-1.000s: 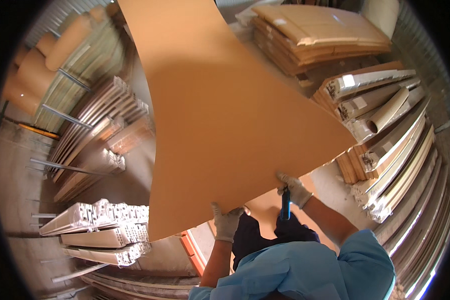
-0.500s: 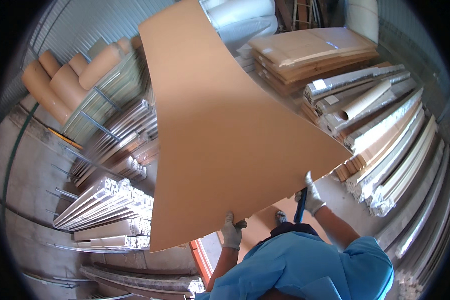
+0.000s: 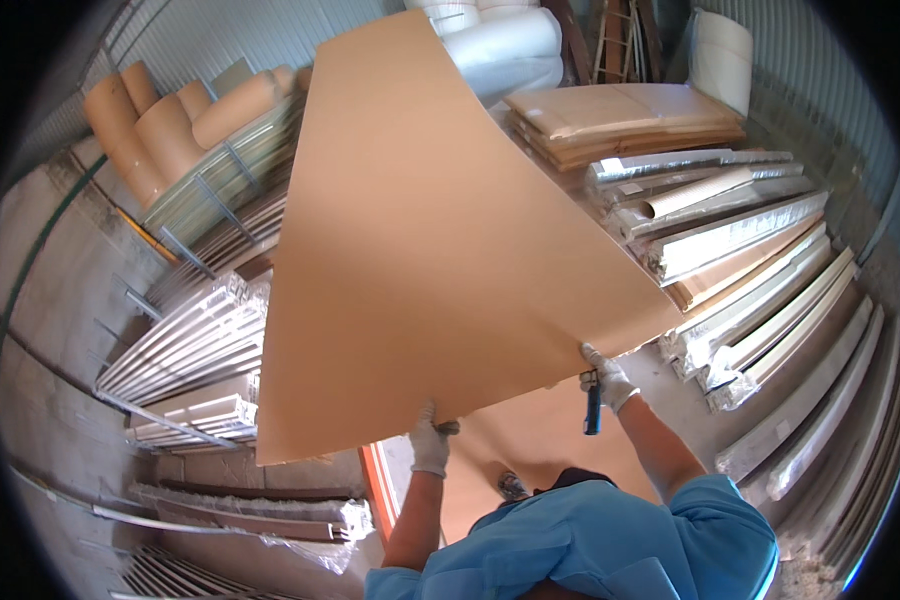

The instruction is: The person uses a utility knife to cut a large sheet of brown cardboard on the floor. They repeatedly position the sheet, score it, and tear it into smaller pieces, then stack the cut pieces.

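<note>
A big brown cardboard sheet [image 3: 420, 240] stretches away from me, lifted by its near edge. My left hand [image 3: 431, 443], in a pale glove, pinches that edge with the thumb on top and the fingers underneath. Farther right, my gloved right hand [image 3: 612, 381] grips the same edge, thumb on top. A dark, narrow tool [image 3: 593, 408] with a blue tint hangs from the fingers of this hand; its kind does not show clearly. Below the raised edge, another brown cardboard sheet [image 3: 485, 435] lies under me, and my shoe [image 3: 511, 486] shows on it.
Wrapped long profiles [image 3: 745, 235] are stacked at the right, with flat cardboard packs [image 3: 630, 112] behind them. Pale profiles [image 3: 185, 345] lie on metal racks at the left. Brown rolls [image 3: 165, 130] stand far left, white rolls [image 3: 505, 50] at the back. An orange-red strip [image 3: 378, 490] runs beside the lower sheet.
The cardboard sheet and both hands have shifted left and slightly up in the view. More of the lower sheet shows. Both hands still hold the edge, and the tool hangs more upright.
</note>
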Motion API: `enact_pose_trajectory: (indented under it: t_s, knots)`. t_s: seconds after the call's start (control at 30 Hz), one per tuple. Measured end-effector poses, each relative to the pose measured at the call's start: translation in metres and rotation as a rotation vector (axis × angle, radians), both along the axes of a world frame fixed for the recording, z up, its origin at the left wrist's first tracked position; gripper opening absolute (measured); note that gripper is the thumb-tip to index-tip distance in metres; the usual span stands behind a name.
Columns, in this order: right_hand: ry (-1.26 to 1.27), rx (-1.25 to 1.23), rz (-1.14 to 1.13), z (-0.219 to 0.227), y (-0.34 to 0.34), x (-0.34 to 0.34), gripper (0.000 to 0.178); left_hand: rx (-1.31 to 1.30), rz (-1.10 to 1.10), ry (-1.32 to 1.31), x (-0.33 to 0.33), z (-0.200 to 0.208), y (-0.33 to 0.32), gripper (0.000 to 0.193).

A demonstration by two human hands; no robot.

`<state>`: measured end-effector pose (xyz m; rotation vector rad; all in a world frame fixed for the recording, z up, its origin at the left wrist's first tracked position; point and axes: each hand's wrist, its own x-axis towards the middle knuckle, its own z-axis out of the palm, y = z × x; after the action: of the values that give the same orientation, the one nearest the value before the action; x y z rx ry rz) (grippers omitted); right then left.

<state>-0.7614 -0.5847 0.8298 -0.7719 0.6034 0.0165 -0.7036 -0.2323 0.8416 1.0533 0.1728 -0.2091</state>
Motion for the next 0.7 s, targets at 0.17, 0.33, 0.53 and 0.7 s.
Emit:
enact_pose_trajectory:
  t_s: [0.17, 0.33, 0.53, 0.7]
  knots:
    - [-0.069, -0.040, -0.017, 0.014, 0.017, -0.075, 0.026, 0.039, 0.043, -0.114, -0.074, 0.016, 0.012, 0.030]
    - [-0.168, -0.085, 0.024, 0.037, -0.008, -0.161, 0.027, 0.004, 0.059, -0.141, -0.154, 0.036, -0.015, 0.030]
    - [-0.133, -0.076, 0.009, 0.047, -0.011, -0.275, 0.035, 0.015, 0.080, -0.164, -0.268, 0.047, -0.019, 0.034]
    - [-0.124, -0.169, -0.036, 0.023, 0.019, -0.394, 0.034, -0.039, -0.020, -0.117, -0.385, 0.014, 0.014, 0.034]
